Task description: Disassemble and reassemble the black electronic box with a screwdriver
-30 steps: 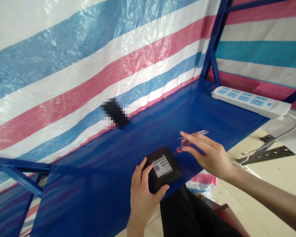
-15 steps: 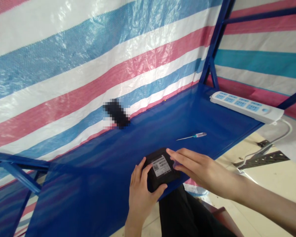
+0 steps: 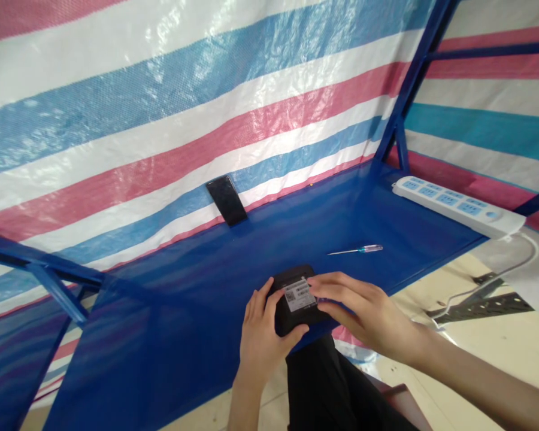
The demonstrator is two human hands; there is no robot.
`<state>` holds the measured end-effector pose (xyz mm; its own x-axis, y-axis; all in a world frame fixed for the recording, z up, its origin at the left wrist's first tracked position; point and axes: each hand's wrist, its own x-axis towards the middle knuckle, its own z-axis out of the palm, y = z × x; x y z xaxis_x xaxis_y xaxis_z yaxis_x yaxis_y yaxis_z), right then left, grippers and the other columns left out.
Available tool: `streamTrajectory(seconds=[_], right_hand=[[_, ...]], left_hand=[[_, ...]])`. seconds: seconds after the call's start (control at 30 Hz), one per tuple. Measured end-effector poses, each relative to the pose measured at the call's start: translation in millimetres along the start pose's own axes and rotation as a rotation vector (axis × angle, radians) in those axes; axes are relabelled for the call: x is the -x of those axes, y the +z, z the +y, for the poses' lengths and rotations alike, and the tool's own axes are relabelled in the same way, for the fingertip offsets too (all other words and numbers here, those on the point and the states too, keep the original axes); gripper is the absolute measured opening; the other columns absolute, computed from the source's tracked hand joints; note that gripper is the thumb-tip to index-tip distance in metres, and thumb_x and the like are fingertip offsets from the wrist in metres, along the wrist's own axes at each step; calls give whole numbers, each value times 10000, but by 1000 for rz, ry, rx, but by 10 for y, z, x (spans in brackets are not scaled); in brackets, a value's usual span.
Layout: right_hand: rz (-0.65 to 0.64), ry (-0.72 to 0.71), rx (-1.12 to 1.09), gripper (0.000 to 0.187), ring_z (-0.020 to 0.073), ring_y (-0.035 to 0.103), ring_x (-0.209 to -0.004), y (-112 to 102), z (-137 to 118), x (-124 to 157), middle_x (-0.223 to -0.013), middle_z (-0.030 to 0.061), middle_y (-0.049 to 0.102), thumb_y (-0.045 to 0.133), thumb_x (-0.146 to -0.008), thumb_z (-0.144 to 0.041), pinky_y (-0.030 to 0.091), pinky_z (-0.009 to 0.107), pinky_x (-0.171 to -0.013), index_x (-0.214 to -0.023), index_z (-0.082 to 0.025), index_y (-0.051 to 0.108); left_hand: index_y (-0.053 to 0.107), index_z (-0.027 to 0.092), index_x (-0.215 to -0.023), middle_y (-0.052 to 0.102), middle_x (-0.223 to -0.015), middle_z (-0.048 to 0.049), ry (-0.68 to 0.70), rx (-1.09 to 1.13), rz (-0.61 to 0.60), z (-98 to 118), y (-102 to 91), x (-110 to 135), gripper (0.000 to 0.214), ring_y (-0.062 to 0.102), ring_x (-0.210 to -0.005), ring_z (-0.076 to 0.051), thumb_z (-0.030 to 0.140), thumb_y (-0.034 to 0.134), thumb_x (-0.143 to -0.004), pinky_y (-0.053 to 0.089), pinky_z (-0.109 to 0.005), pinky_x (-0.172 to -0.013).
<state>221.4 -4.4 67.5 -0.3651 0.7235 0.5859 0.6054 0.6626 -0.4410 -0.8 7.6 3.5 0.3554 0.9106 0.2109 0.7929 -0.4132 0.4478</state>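
Note:
A small black box (image 3: 296,297) with a white label lies bottom-up near the front edge of a blue table (image 3: 197,311). My left hand (image 3: 263,338) grips its left side, thumb on the near edge and fingers on top. My right hand (image 3: 363,314) rests on its right side, fingers stretched over the label and the box's right edge. A thin screwdriver (image 3: 354,250) with a clear blue handle lies on the table beyond my right hand, apart from it.
A black phone (image 3: 227,200) leans against the striped tarp wall (image 3: 161,120) at the back. A white power strip (image 3: 458,205) lies at the table's right end, its cable running down to the floor. Blue frame posts (image 3: 404,96) stand at the right corner.
My right hand has left the screwdriver lying on the table and come back onto the right side of the black box. My left hand has stayed on the box.

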Motion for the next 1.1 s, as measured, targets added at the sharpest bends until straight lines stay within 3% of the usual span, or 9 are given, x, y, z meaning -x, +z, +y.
streamTrajectory(seconds=[0.1,0.17,0.3,0.5,0.67,0.83,0.93,1.03,1.1], right_hand=[[-44,53,-17,285,151,720,-960,-26,6,29,-1095,58,715,485,-986,-160,595,246,-829,-1256,-238,535],[-4,63,19,299,156,734,-914,-52,10,52,-1076,50,724,504,-974,-162,610,248,-796,-1256,-249,550],[115,57,105,273,168,752,-853,-114,19,118,-1009,41,746,535,-963,-184,630,260,-757,-1224,-255,571],[160,164,209,197,215,756,-809,-182,55,219,-970,64,749,584,-947,-276,650,341,-724,-1143,-252,589],[202,114,150,203,192,747,-777,-106,-19,70,-907,48,742,612,-936,-272,631,295,-707,-1135,-248,586],[162,30,-12,211,160,742,-810,180,-130,-159,-930,36,744,588,-945,-240,615,249,-721,-1156,-250,595],[70,32,-35,191,158,740,-817,340,-165,-244,-957,49,744,542,-963,-224,613,256,-722,-1143,-233,605],[-70,32,4,186,168,742,-819,403,-196,-288,-984,73,739,470,-992,-217,614,265,-692,-1089,-209,629],[-93,28,20,218,166,742,-804,393,-213,-302,-979,80,734,430,-1008,-222,614,259,-670,-1098,-201,627]], left_hand=[[523,252,-1266,487,-1481,-97,2,3,12,17,-17,-6,544,514,-1302,-346,364,741,-781,429,-566,-1075],[533,253,-1257,495,-1477,-92,-16,-2,14,25,-20,-6,544,508,-1309,-358,353,748,-767,436,-572,-1068],[536,245,-1262,490,-1484,-89,-32,9,3,30,-13,3,547,492,-1325,-367,348,745,-767,437,-574,-1072],[558,256,-1260,493,-1488,-87,-46,31,2,20,-15,8,556,471,-1348,-372,405,757,-763,413,-576,-1095],[555,243,-1269,476,-1504,-98,-50,40,-29,17,-24,2,583,464,-1353,-383,398,772,-751,400,-589,-1104],[556,258,-1272,493,-1489,-98,-28,36,13,-7,7,15,602,477,-1344,-387,401,786,-734,420,-594,-1086],[546,264,-1266,498,-1483,-97,1,40,33,-20,28,23,592,499,-1332,-360,388,784,-738,406,-578,-1102],[535,255,-1270,514,-1467,-104,34,46,57,-26,37,25,587,523,-1315,-334,390,775,-752,398,-556,-1116],[528,257,-1284,518,-1464,-101,43,46,67,-29,36,24,600,525,-1314,-335,401,774,-756,404,-558,-1114]])
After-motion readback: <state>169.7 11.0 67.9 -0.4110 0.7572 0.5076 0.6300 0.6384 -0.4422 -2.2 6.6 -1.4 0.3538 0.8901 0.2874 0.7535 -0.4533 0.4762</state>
